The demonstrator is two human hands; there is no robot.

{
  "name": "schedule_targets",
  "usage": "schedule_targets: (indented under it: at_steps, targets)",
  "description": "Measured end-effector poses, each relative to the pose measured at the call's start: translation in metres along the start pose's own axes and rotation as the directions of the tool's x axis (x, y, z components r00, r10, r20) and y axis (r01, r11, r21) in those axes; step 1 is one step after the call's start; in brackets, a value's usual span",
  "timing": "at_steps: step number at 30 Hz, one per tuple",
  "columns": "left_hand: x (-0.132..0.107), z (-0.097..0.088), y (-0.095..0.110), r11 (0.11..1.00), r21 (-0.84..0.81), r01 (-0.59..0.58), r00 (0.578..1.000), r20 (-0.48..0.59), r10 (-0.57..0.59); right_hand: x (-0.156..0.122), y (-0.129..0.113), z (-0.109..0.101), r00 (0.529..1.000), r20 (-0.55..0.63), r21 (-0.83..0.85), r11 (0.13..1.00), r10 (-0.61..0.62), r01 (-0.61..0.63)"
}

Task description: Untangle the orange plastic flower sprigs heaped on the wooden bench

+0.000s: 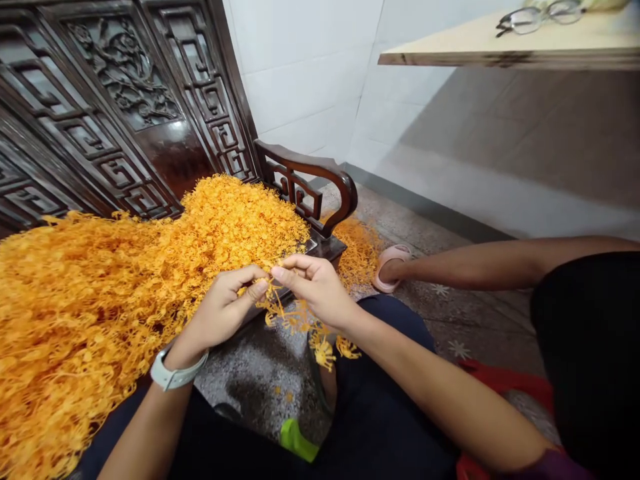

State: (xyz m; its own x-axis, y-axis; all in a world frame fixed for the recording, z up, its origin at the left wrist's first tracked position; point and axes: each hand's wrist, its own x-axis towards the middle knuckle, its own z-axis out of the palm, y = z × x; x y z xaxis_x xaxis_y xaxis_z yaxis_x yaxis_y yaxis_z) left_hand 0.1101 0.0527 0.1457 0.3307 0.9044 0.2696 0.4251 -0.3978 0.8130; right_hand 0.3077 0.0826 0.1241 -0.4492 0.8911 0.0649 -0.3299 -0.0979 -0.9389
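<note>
My left hand [227, 303], with a pale watch band on its wrist, pinches thumb against fingers at the edge of a big heap of orange plastic flower pieces [100, 300]. Close against it, my right hand [320, 290] is closed in a pinch as well. Between the two sets of fingertips is an orange plastic flower piece [324, 352], its thin stems and fringed heads hanging below my right hand. The exact spot where the fingertips grip is partly hidden.
The heap lies on a dark carved wooden bench [180, 157] with a curved armrest [345, 193]. More orange pieces [357, 247] lie on the floor beyond it. Another person's leg [470, 263] reaches in from the right. Glasses [525, 21] rest on a wooden board [450, 50]. Something bright green [297, 440] is below.
</note>
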Motion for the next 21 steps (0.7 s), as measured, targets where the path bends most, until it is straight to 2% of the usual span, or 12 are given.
schedule_targets:
  at_steps: [4, 6, 10, 13, 15, 18, 19, 21]
  targets:
    - [-0.002, -0.005, 0.007, 0.996, 0.087, -0.024, 0.996, -0.084, 0.031, 0.0, -0.002, 0.004, 1.0, 0.011, 0.035, 0.999, -0.011, 0.011]
    - [-0.003, -0.006, 0.011, 0.998, 0.063, -0.021, 0.989, -0.142, 0.03, -0.001, -0.006, 0.009, 0.999, 0.031, 0.027, 0.999, -0.026, 0.025]
    - [-0.006, 0.003, 0.013, 0.986, -0.166, 0.021, 0.96, -0.271, -0.066, -0.003, -0.013, 0.02, 0.989, 0.118, 0.023, 0.996, -0.085, 0.083]
    - [-0.005, 0.001, 0.006, 0.921, -0.387, 0.055, 0.932, -0.311, -0.187, -0.009, -0.015, 0.025, 0.976, 0.189, 0.039, 0.994, -0.106, 0.101]
    - [-0.004, -0.017, -0.006, 0.843, -0.536, 0.034, 0.879, -0.386, -0.281, -0.016, -0.015, 0.022, 0.964, 0.251, 0.056, 0.995, -0.088, 0.077]
    - [-0.007, -0.062, -0.031, 0.738, -0.661, -0.137, 0.707, -0.587, -0.395, -0.025, -0.018, 0.01, 0.957, 0.282, 0.12, 0.992, -0.073, 0.041]
    - [-0.009, -0.074, -0.038, 0.724, -0.668, -0.172, 0.668, -0.619, -0.412, -0.025, -0.02, 0.005, 0.964, 0.256, 0.15, 0.988, -0.075, 0.037]
    - [-0.016, -0.089, -0.049, 0.701, -0.694, -0.168, 0.674, -0.599, -0.432, -0.022, -0.022, -0.004, 0.982, 0.181, 0.195, 0.98, -0.061, 0.025]
